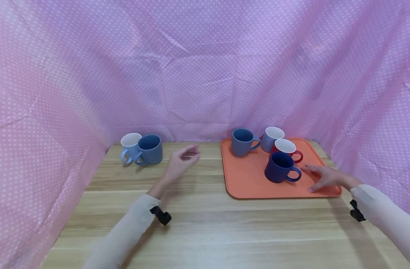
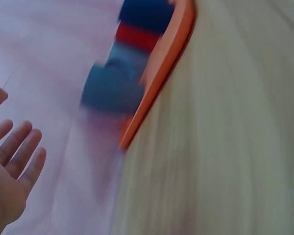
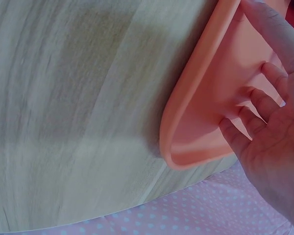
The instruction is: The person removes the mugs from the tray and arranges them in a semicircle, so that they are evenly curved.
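Note:
Held over the table, my left hand (image 1: pixel 179 162) is empty, its fingers loosely bent; the left wrist view shows its palm and spread fingers. To its left a blue-grey mug (image 1: pixel 154 153) stands beside a light blue mug (image 1: pixel 130 149) with a white inside. My right hand (image 1: pixel 324 177) reaches over the right end of an orange tray (image 1: pixel 245 186), fingers spread, gripping nothing. Nearest to it is a dark blue mug (image 1: pixel 275 172), handle towards the hand. Behind that stand a red mug (image 1: pixel 285 145) and a light blue mug (image 1: pixel 267 142), both white inside, with another blue-grey mug (image 1: pixel 240 147) at the tray's back left.
A wooden table (image 1: pixel 198 231) carries the tray and mugs. Pink dotted cloth (image 1: pixel 198 93) hangs behind and at both sides. In the right wrist view the tray's raised rim (image 3: pixel 186 93) curves near the table's edge. The left wrist view is blurred around the mugs.

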Action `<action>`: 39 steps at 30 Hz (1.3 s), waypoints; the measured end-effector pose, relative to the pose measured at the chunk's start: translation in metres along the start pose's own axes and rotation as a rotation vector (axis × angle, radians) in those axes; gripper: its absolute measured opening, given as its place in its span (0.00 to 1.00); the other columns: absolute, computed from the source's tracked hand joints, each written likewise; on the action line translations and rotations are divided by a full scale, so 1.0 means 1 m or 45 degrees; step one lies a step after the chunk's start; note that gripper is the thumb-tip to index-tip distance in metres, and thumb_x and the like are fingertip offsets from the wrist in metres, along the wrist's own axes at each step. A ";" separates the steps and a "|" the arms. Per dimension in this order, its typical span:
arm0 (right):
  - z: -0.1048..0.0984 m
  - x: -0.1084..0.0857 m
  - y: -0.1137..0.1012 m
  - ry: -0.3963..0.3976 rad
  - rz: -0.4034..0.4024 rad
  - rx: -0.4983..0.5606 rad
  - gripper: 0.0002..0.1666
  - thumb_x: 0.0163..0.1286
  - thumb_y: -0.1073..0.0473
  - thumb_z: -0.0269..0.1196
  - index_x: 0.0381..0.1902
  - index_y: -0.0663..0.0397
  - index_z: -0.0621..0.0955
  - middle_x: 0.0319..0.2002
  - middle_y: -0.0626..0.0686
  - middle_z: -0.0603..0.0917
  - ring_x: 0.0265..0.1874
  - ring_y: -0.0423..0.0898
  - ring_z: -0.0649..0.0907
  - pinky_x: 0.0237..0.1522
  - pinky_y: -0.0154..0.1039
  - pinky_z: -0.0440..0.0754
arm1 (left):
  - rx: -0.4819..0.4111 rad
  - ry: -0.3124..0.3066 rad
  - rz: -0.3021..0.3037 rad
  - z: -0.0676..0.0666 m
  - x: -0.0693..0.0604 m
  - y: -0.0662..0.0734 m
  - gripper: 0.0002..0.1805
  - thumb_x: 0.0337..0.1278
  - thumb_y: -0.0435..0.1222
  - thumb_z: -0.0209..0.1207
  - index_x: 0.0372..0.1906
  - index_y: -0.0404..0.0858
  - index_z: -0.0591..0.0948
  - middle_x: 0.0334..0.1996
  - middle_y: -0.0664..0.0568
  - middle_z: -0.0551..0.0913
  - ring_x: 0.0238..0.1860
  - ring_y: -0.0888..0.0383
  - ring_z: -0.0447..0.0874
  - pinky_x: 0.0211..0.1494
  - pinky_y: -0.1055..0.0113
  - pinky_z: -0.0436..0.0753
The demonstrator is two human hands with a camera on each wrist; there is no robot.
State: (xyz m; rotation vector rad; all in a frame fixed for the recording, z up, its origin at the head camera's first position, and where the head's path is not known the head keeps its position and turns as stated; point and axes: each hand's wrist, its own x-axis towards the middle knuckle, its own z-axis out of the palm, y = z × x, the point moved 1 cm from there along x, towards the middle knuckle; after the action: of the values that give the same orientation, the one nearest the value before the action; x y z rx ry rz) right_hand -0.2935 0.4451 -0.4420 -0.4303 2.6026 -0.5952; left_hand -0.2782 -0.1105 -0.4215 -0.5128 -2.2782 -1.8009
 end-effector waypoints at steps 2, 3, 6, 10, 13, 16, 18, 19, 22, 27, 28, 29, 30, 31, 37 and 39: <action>0.000 0.000 0.000 0.000 -0.005 0.002 0.58 0.54 0.48 0.79 0.75 0.66 0.65 0.74 0.80 0.55 0.71 0.82 0.54 0.64 0.82 0.51 | -0.063 -0.133 -0.023 0.026 0.003 0.000 0.22 0.64 0.32 0.66 0.63 0.33 0.80 0.52 0.37 0.87 0.51 0.56 0.87 0.56 0.69 0.85; 0.000 0.000 0.000 0.000 -0.006 0.006 0.58 0.54 0.48 0.79 0.75 0.66 0.65 0.74 0.80 0.54 0.71 0.82 0.53 0.65 0.82 0.51 | -0.091 -0.186 -0.023 0.039 0.004 -0.001 0.23 0.65 0.33 0.66 0.63 0.34 0.80 0.53 0.37 0.86 0.53 0.53 0.87 0.58 0.66 0.85; 0.000 -0.001 0.001 0.002 -0.013 0.008 0.57 0.54 0.49 0.79 0.74 0.66 0.65 0.74 0.80 0.54 0.71 0.82 0.53 0.65 0.82 0.51 | -0.182 -0.332 -0.022 0.077 0.008 -0.002 0.24 0.65 0.33 0.66 0.65 0.35 0.79 0.56 0.39 0.85 0.59 0.44 0.84 0.64 0.54 0.82; 0.000 0.000 0.001 0.006 -0.005 -0.016 0.58 0.55 0.48 0.79 0.75 0.66 0.64 0.74 0.80 0.54 0.70 0.82 0.55 0.64 0.82 0.52 | -0.225 -0.460 0.010 0.122 0.013 -0.005 0.25 0.64 0.34 0.66 0.65 0.36 0.78 0.61 0.39 0.83 0.63 0.43 0.80 0.69 0.47 0.77; 0.000 0.000 0.002 0.003 0.002 -0.023 0.59 0.55 0.48 0.79 0.76 0.65 0.64 0.74 0.80 0.53 0.70 0.82 0.55 0.64 0.83 0.52 | -0.201 -0.537 0.020 0.150 0.013 -0.007 0.27 0.64 0.36 0.67 0.66 0.35 0.77 0.63 0.41 0.81 0.64 0.50 0.81 0.70 0.50 0.77; 0.000 0.000 0.002 0.003 0.003 -0.022 0.58 0.55 0.47 0.79 0.75 0.65 0.64 0.74 0.80 0.53 0.71 0.82 0.54 0.64 0.83 0.52 | -0.175 -0.604 0.013 0.173 0.012 -0.005 0.29 0.62 0.37 0.69 0.68 0.36 0.77 0.65 0.44 0.81 0.65 0.56 0.80 0.71 0.57 0.77; 0.000 0.000 0.002 0.007 0.004 -0.025 0.58 0.55 0.47 0.79 0.75 0.65 0.64 0.74 0.80 0.53 0.70 0.82 0.55 0.64 0.83 0.52 | -0.164 -0.640 0.015 0.186 0.011 -0.003 0.31 0.62 0.39 0.69 0.68 0.38 0.76 0.65 0.47 0.80 0.66 0.58 0.79 0.71 0.60 0.77; 0.000 0.000 0.003 0.009 0.004 -0.029 0.58 0.55 0.47 0.79 0.75 0.65 0.64 0.74 0.80 0.53 0.70 0.82 0.55 0.64 0.83 0.52 | -0.166 -0.658 0.011 0.192 0.011 -0.002 0.31 0.62 0.39 0.69 0.69 0.38 0.76 0.66 0.48 0.80 0.66 0.58 0.78 0.71 0.62 0.77; 0.000 0.000 0.003 0.012 0.009 -0.028 0.58 0.55 0.47 0.79 0.75 0.65 0.64 0.74 0.80 0.54 0.70 0.82 0.55 0.64 0.83 0.52 | -0.143 -0.706 -0.010 0.210 0.009 0.002 0.33 0.61 0.41 0.70 0.70 0.42 0.75 0.67 0.54 0.79 0.67 0.63 0.77 0.71 0.66 0.76; 0.000 -0.001 0.003 0.010 0.018 -0.019 0.58 0.55 0.47 0.79 0.75 0.65 0.65 0.74 0.80 0.53 0.71 0.82 0.54 0.64 0.82 0.51 | -0.089 -0.756 -0.032 0.242 0.007 0.005 0.34 0.59 0.42 0.71 0.71 0.44 0.74 0.67 0.58 0.79 0.66 0.70 0.75 0.71 0.69 0.75; 0.000 -0.001 0.003 0.009 0.019 -0.018 0.58 0.55 0.47 0.79 0.75 0.65 0.65 0.74 0.80 0.54 0.71 0.82 0.54 0.64 0.82 0.51 | -0.080 -0.764 -0.034 0.249 0.007 0.005 0.35 0.59 0.42 0.71 0.71 0.44 0.74 0.67 0.58 0.80 0.66 0.69 0.75 0.71 0.69 0.75; 0.000 -0.001 0.003 0.010 0.017 -0.018 0.58 0.55 0.47 0.79 0.75 0.65 0.64 0.74 0.80 0.54 0.71 0.82 0.54 0.64 0.82 0.51 | -0.074 -0.770 -0.034 0.255 0.007 0.005 0.35 0.59 0.42 0.71 0.71 0.44 0.74 0.67 0.57 0.80 0.67 0.69 0.75 0.71 0.69 0.74; 0.000 0.000 0.004 0.010 0.014 -0.016 0.58 0.55 0.47 0.79 0.75 0.65 0.64 0.74 0.80 0.54 0.71 0.82 0.54 0.65 0.82 0.51 | -0.066 -0.780 -0.037 0.260 0.007 0.006 0.35 0.59 0.43 0.71 0.72 0.44 0.74 0.67 0.58 0.79 0.67 0.70 0.75 0.71 0.70 0.74; 0.000 0.000 0.004 0.008 0.013 -0.016 0.58 0.55 0.47 0.79 0.75 0.65 0.64 0.74 0.80 0.55 0.71 0.82 0.54 0.64 0.83 0.51 | -0.055 -0.787 -0.036 0.265 0.007 0.007 0.36 0.60 0.43 0.71 0.72 0.45 0.73 0.67 0.58 0.79 0.67 0.69 0.75 0.71 0.71 0.74; 0.001 0.000 0.004 -0.009 0.030 0.004 0.60 0.55 0.46 0.78 0.76 0.64 0.62 0.75 0.78 0.55 0.71 0.81 0.53 0.65 0.83 0.48 | -0.002 -0.821 -0.016 0.288 0.007 0.010 0.40 0.60 0.46 0.70 0.76 0.48 0.68 0.72 0.62 0.74 0.70 0.69 0.72 0.72 0.71 0.73; 0.001 0.000 0.003 -0.009 0.025 0.012 0.60 0.55 0.46 0.78 0.76 0.65 0.63 0.75 0.78 0.55 0.72 0.81 0.52 0.65 0.83 0.48 | 0.001 -0.825 -0.012 0.294 0.007 0.011 0.41 0.60 0.46 0.70 0.77 0.49 0.67 0.73 0.63 0.71 0.72 0.69 0.70 0.72 0.72 0.72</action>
State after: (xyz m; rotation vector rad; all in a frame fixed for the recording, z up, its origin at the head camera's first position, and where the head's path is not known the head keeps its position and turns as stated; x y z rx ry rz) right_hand -0.2938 0.4475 -0.4450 -0.4030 2.5932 -0.5976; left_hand -0.2622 0.1770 -0.4801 -1.2387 -2.6613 -1.8237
